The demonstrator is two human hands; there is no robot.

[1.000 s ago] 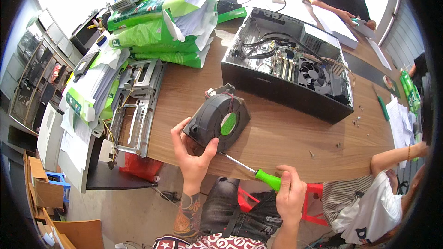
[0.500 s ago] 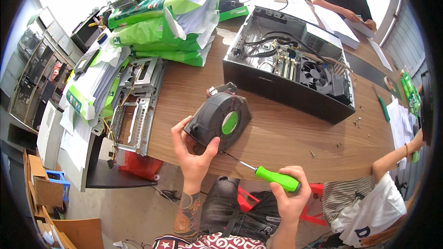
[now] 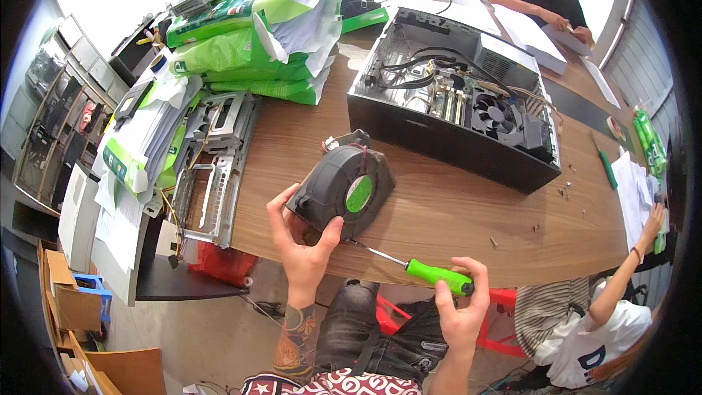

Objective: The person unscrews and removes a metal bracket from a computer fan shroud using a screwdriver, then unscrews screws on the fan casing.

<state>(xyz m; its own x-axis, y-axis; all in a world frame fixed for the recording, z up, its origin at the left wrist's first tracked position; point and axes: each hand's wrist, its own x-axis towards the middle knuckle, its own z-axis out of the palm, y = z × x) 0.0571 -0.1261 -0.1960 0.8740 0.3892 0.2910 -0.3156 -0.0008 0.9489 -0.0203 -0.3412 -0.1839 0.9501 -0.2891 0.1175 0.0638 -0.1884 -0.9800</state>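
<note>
Head view: my left hand keeps its grip clamped on the black blower fan at the desk edge; my right hand grips the green-handled screwdriver, tip at the fan's underside.

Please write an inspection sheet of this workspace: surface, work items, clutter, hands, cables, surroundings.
Surface: wooden table, small loose screws near its right edge.
Work items: black blower fan tilted at the table edge; green-handled screwdriver, tip toward the fan.
Clutter: open computer case, metal drive bracket, green paper stacks.
Hands: left hand has its grip on the fan; right hand on the screwdriver handle.
Cables: black cables inside the case.
Surroundings: two other persons at the table; cardboard boxes on the floor.
</note>
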